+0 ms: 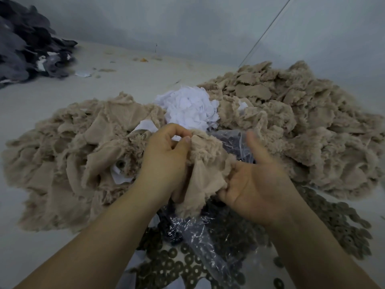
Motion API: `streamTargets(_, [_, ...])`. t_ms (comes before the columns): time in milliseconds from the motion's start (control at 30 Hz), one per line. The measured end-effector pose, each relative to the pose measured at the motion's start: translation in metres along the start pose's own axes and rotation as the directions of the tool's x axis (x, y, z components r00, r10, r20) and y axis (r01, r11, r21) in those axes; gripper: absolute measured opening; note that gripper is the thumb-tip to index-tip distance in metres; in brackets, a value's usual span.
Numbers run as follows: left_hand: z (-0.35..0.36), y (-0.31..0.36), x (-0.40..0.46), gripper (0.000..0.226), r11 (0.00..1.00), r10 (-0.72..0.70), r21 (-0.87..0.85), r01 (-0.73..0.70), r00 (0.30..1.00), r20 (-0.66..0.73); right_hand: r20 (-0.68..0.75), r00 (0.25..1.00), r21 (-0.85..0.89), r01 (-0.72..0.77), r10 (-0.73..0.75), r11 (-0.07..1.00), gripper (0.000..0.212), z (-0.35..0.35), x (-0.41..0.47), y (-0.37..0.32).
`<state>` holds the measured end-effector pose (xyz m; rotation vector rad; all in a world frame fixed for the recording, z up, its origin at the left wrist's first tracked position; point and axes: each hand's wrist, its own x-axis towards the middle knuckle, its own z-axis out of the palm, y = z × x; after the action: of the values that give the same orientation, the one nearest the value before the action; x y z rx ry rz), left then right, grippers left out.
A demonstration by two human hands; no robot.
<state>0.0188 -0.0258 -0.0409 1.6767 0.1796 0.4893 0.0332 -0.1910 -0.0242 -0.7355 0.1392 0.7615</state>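
Note:
A beige furry fabric piece (203,163) hangs between both my hands at the middle of the view. My left hand (166,161) pinches its top edge between thumb and curled fingers. My right hand (256,184) holds the piece's right side from below, its thumb raised and blurred; the fingers are hidden behind the cloth. A heap of white paper scraps (189,107) lies just beyond the hands. Beige fabric piles spread out on the left (73,155) and on the right (291,122).
A crumpled clear plastic bag (198,232) lies under my hands, over dark ring-shaped pieces (337,222) scattered toward me and to the right. A dark grey fabric heap (25,44) sits at the far left. A pale wall (187,24) bounds the light surface behind.

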Motion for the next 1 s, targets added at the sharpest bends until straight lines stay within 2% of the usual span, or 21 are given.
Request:
streamTargets(67, [0.001, -0.001, 0.001, 0.025, 0.995, 0.045, 0.086, -0.047, 0.999, 0.016, -0.074, 0.992, -0.164, 0.085, -0.099, 0.983, 0.051, 0.002, 0.002, 0.006])
streamTargets(167, [0.001, -0.001, -0.002, 0.013, 0.883, 0.322, 0.360, -0.301, 0.947, 0.003, -0.107, 0.977, -0.231, 0.157, -0.185, 0.960, 0.042, 0.001, 0.004, 0.011])
streamTargets(200, [0.002, 0.000, -0.005, 0.017, 0.828, 0.411, 0.413, -0.379, 0.912, 0.012, -0.090, 0.978, -0.230, 0.165, -0.190, 0.959, 0.041, 0.001, 0.004, 0.012])
streamTargets(267, [0.004, 0.003, -0.009, 0.034, 0.781, 0.468, 0.432, -0.452, 0.880, 0.074, -0.061, 0.978, -0.220, 0.181, -0.199, 0.959, 0.038, 0.001, 0.003, 0.015])
streamTargets(367, [0.008, 0.002, -0.010, 0.033, 0.745, 0.449, 0.482, -0.462, 0.881, 0.150, -0.060, 0.974, -0.240, 0.198, -0.218, 0.950, 0.037, -0.001, 0.003, 0.018])
streamTargets(433, [0.009, -0.001, -0.009, 0.028, 0.779, 0.421, 0.445, -0.441, 0.895, 0.149, -0.078, 0.972, -0.256, 0.195, -0.222, 0.947, 0.035, -0.001, 0.003, 0.019])
streamTargets(600, [0.009, -0.008, -0.007, 0.038, 0.900, 0.363, 0.265, -0.346, 0.932, -0.016, -0.130, 0.954, -0.273, 0.227, -0.270, 0.935, 0.034, -0.003, 0.006, 0.018])
streamTargets(700, [0.009, -0.005, -0.014, 0.037, 0.855, 0.434, 0.305, -0.419, 0.901, 0.020, -0.116, 0.950, -0.324, 0.240, -0.290, 0.915, 0.036, -0.005, 0.006, 0.020])
streamTargets(833, [0.010, -0.008, -0.016, 0.025, 0.810, 0.438, 0.396, -0.432, 0.895, 0.081, -0.145, 0.939, -0.353, 0.244, -0.311, 0.903, 0.040, -0.006, 0.007, 0.022])
streamTargets(900, [0.010, -0.012, -0.015, 0.015, 0.868, 0.394, 0.311, -0.387, 0.918, 0.042, -0.168, 0.929, -0.374, 0.250, -0.331, 0.893, 0.042, -0.007, 0.008, 0.023])
streamTargets(1000, [0.010, -0.017, -0.015, 0.028, 0.980, 0.188, 0.056, -0.191, 0.981, 0.048, -0.182, 0.928, -0.383, 0.237, -0.325, 0.893, 0.038, -0.008, 0.010, 0.024])
